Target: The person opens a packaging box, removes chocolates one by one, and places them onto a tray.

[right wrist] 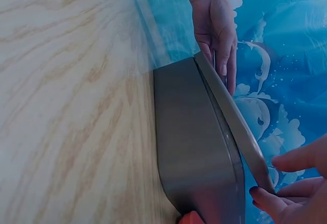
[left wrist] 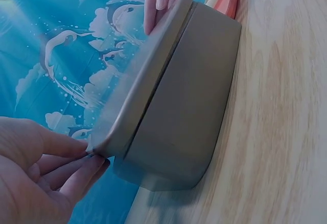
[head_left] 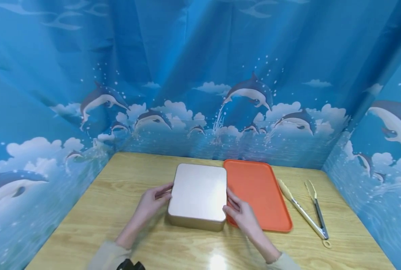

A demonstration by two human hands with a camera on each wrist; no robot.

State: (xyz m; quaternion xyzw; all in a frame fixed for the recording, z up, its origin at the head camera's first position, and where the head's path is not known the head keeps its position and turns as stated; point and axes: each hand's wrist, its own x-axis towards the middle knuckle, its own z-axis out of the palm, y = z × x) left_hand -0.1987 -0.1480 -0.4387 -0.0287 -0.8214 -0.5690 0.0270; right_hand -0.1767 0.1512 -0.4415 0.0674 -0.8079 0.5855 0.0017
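A square metal tin (head_left: pixel 197 223) stands on the table, its pale silvery lid (head_left: pixel 198 191) facing up. My left hand (head_left: pixel 152 203) pinches the lid's left edge between thumb and fingers; the left wrist view shows this grip at a corner of the lid. On the opposite side, my right hand (head_left: pixel 242 216) holds the lid's right edge, thumb above and fingertips below. In the right wrist view the lid (right wrist: pixel 235 119) sits tilted, with a narrow gap over the tin's body (right wrist: pixel 191 132) near my right hand. The tin's inside is hidden.
An orange-red tray (head_left: pixel 258 198) lies just right of the tin, partly behind my right hand. Farther right lie spread tongs (head_left: pixel 308 217) with cream tips and a ring at the joint. A blue dolphin-print curtain (head_left: pixel 193 75) surrounds the wooden table (head_left: pixel 136 165).
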